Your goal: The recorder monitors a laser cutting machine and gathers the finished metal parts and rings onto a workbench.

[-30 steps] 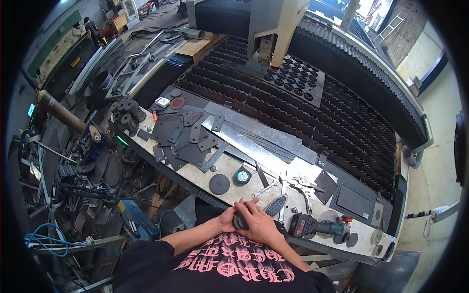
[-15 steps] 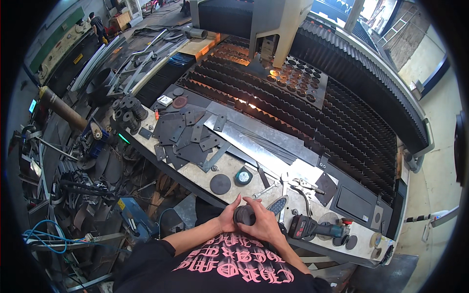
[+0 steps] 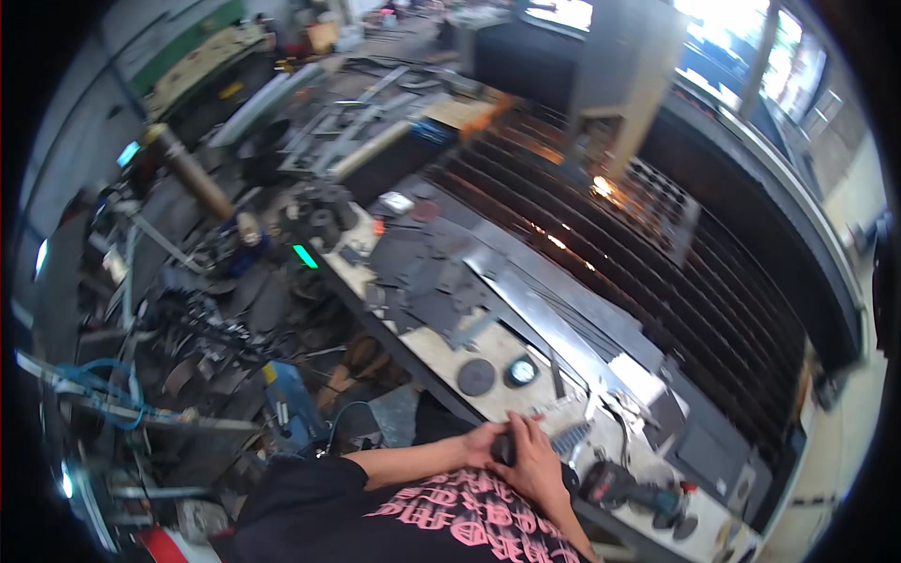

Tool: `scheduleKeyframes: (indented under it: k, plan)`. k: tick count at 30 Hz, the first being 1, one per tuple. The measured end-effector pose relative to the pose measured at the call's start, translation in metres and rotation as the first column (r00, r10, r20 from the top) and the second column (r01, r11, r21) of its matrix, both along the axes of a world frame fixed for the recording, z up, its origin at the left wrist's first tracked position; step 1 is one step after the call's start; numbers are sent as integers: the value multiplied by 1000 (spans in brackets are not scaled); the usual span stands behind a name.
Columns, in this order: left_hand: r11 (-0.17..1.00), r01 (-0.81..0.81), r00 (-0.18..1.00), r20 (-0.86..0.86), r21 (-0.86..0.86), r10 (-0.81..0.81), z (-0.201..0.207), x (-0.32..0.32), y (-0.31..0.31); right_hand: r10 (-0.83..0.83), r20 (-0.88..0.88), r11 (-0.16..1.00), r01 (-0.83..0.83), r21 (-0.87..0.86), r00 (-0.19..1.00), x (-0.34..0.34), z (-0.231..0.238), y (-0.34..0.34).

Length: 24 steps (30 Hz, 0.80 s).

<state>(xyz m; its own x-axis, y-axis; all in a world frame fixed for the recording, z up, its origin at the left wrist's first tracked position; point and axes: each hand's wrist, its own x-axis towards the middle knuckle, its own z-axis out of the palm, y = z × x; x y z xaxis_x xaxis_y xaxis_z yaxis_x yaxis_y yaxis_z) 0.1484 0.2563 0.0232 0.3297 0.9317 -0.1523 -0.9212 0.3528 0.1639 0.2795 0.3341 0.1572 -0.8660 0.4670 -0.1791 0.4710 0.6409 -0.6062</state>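
Observation:
Both hands meet in front of my shirt at the table's near edge, around a short stack of dark round metal discs (image 3: 504, 451). My left hand (image 3: 479, 445) cups the stack from the left. Over its right side and top curl the fingers of my right hand (image 3: 535, 462), hiding most of it. Just beyond, a single dark disc (image 3: 476, 377) lies flat on the table, beside a round teal-and-black tape measure (image 3: 521, 372). A blue-grey patterned handle (image 3: 570, 437) lies right of my right hand. The picture is smeared by motion.
A cordless angle grinder (image 3: 610, 485) and locking pliers (image 3: 619, 409) lie right on the table. Flat metal plates (image 3: 418, 272) are piled left. Behind, a cutting machine (image 3: 615, 94) throws sparks over slats and a holed sheet (image 3: 662, 199). Scrap metal (image 3: 206, 310) covers the left floor.
The view has swung left, so the table and machine sit farther right and lower. My hands stay around the disc stack, which shows less between the fingers.

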Motion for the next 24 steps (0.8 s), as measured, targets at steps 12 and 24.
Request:
scheduleKeyframes:
  k: [12,24]
  plan:
    - [992,59,994,100,-109,-48,6,-3,-2,-125,-96,981,108,-163,988,-3,-2,11]
    - [928,53,998,36,-369,-43,22,-1,4,-265,-148,951,233,-203,953,-3,3,7]
